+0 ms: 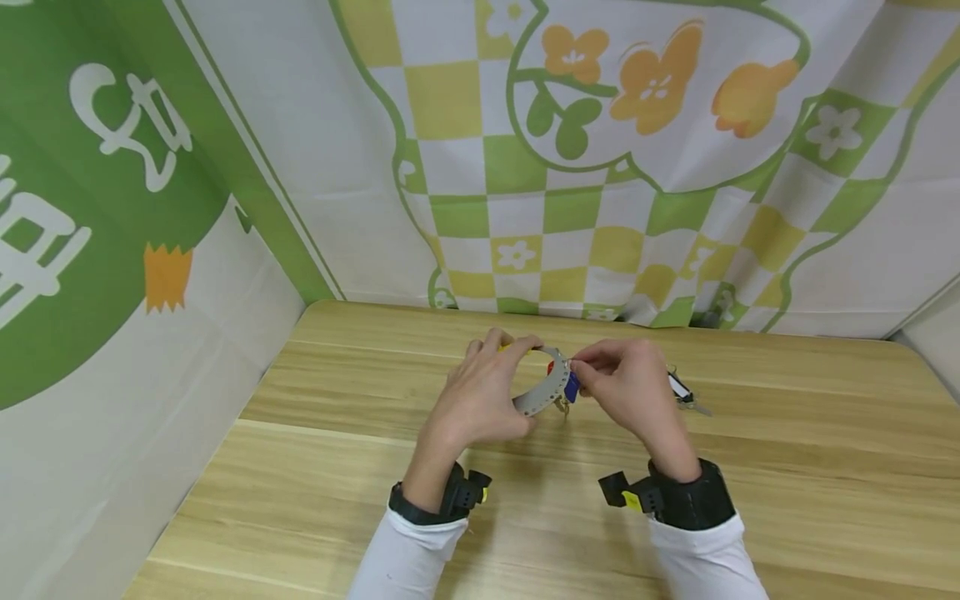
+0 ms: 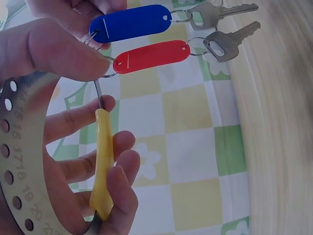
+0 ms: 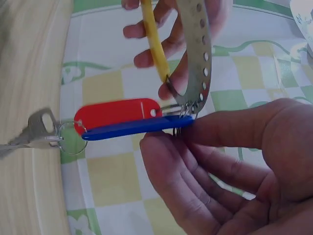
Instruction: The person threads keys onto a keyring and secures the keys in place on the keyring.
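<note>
Left hand (image 1: 483, 396) grips a metal ring (image 1: 543, 395), fingers curled about it near its yellow handle (image 2: 102, 161); right hand (image 1: 630, 379) pinches, thumb against fingertip, at the inner end of a blue tag (image 2: 132, 23). Ring is held up over the wooden table (image 1: 322, 517), between the hands. A red tag (image 2: 151, 56) lies alongside the blue one, its inner end close to the left thumb; each tag has a key at its far end, the blue tag's key (image 2: 205, 14) and the red tag's key (image 2: 225, 43). Progress, as judged: red tag appears to be on the metal ring already, blue tag being worked at the same spot; small wire rings (image 3: 187, 106) bunch there, and whether blue is fully threaded cannot be told. Also outstanding, perhaps: a small black-and-white item (image 1: 681, 387) lying on the table beyond the right hand, too small to identify. Writing: numbers run along the ring beside its row of holes, 15 through 20 legible, neighbours blurred or cut off. Visible tag faces show one pale line apiece, no lettering. Green wall sheet (image 1: 45, 367) at left carries large white characters, partly cut off, not read; no brand made out
</note>
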